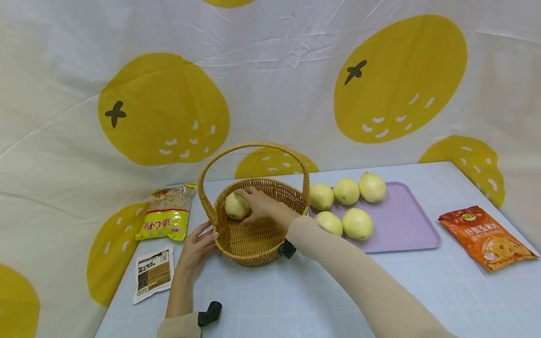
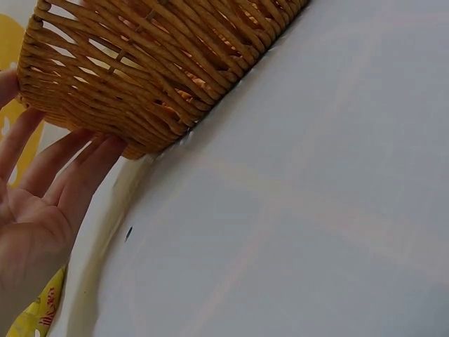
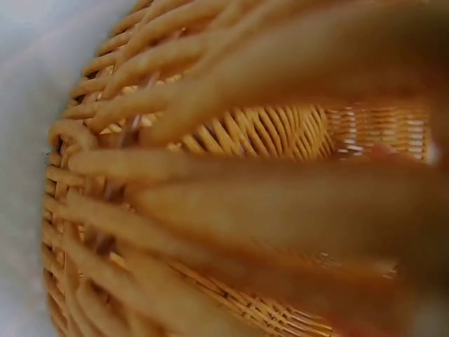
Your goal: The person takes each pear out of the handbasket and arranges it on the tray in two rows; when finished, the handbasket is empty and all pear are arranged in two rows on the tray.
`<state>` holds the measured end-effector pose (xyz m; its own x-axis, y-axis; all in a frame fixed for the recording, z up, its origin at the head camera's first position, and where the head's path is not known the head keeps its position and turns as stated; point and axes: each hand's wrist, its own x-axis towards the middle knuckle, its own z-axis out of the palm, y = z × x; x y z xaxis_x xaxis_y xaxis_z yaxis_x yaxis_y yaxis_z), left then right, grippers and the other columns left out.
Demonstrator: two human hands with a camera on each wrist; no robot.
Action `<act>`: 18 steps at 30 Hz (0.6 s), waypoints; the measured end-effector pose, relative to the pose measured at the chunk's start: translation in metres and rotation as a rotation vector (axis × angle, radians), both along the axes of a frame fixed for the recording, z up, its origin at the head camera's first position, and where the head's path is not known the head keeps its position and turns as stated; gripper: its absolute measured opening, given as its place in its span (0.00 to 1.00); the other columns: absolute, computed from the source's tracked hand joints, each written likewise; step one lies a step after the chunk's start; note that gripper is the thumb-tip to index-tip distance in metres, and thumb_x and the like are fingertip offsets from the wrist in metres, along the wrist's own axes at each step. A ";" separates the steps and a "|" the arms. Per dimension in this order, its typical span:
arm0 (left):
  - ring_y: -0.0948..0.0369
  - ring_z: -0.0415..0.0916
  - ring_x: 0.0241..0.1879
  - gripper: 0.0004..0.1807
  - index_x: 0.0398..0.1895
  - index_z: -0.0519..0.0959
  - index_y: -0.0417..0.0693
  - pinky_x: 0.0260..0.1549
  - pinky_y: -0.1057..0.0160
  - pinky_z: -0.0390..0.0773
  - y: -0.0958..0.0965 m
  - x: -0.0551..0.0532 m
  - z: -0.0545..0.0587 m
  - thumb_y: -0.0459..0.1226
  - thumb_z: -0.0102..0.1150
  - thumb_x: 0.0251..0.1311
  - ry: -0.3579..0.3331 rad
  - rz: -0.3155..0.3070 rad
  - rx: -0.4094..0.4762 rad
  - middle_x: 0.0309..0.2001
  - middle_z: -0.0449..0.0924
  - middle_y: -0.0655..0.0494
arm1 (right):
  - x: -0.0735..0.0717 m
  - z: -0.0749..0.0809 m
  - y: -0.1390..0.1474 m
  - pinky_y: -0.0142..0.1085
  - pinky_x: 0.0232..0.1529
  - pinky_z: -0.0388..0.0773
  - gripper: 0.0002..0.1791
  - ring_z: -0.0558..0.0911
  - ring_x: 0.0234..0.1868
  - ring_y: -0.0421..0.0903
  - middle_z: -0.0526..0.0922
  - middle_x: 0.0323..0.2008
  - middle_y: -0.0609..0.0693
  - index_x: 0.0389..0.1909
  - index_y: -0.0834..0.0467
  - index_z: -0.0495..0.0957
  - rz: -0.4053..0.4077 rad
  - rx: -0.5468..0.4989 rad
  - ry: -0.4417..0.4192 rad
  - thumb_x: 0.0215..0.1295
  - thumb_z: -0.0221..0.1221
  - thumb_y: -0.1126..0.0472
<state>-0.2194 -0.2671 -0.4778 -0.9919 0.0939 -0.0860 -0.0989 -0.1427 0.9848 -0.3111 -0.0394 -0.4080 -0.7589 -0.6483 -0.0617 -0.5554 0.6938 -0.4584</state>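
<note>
In the head view a wicker basket [image 1: 252,245] with a tall arched handle stands at the middle of the table. Inside it, toward the back left, is a pale yellow pear [image 1: 236,206]. My right hand [image 1: 260,206] reaches over the rim and holds this pear from its right side; whether the pear bears on the basket floor cannot be told. My left hand [image 1: 198,250] touches the basket's left outer wall with fairly straight fingers, also seen against the weave in the left wrist view. Blurred wicker fills the right wrist view, hiding the grasp.
Right of the basket, several pears [image 1: 357,224] lie on a purple tray [image 1: 406,217]. An orange snack bag [image 1: 486,238] lies at the far right. A yellow food bag [image 1: 166,214] and a white packet [image 1: 153,273] lie on the left. A patterned cloth hangs behind.
</note>
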 end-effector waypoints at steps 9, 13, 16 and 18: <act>0.65 0.79 0.44 0.34 0.71 0.53 0.33 0.43 0.63 0.80 -0.001 0.000 0.000 0.30 0.54 0.63 -0.002 0.012 -0.001 0.50 0.77 0.51 | 0.001 0.008 -0.006 0.47 0.60 0.69 0.50 0.66 0.64 0.55 0.58 0.67 0.58 0.73 0.53 0.50 -0.010 0.038 -0.052 0.53 0.69 0.51; 0.65 0.79 0.44 0.34 0.70 0.53 0.32 0.43 0.63 0.80 -0.001 0.000 -0.001 0.29 0.53 0.63 0.009 0.006 0.003 0.56 0.73 0.41 | -0.002 0.015 -0.007 0.48 0.58 0.70 0.49 0.67 0.62 0.54 0.62 0.63 0.58 0.72 0.52 0.53 -0.029 0.101 -0.055 0.52 0.69 0.48; 0.65 0.79 0.43 0.34 0.70 0.52 0.32 0.43 0.63 0.80 -0.002 -0.001 -0.001 0.29 0.52 0.64 0.010 -0.001 0.004 0.56 0.73 0.40 | -0.005 0.021 -0.009 0.47 0.59 0.69 0.44 0.66 0.63 0.54 0.62 0.63 0.58 0.69 0.53 0.60 -0.041 0.150 -0.037 0.54 0.67 0.47; 0.65 0.79 0.43 0.34 0.70 0.53 0.32 0.43 0.63 0.80 -0.001 -0.001 -0.001 0.29 0.52 0.64 0.008 0.003 0.008 0.54 0.75 0.44 | -0.007 0.025 -0.011 0.44 0.59 0.69 0.38 0.68 0.62 0.52 0.65 0.62 0.57 0.65 0.56 0.66 -0.041 0.163 -0.014 0.55 0.66 0.47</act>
<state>-0.2201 -0.2685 -0.4787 -0.9927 0.0918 -0.0777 -0.0910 -0.1510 0.9843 -0.3181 -0.0502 -0.3827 -0.7828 -0.5973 -0.1746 -0.5194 0.7816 -0.3454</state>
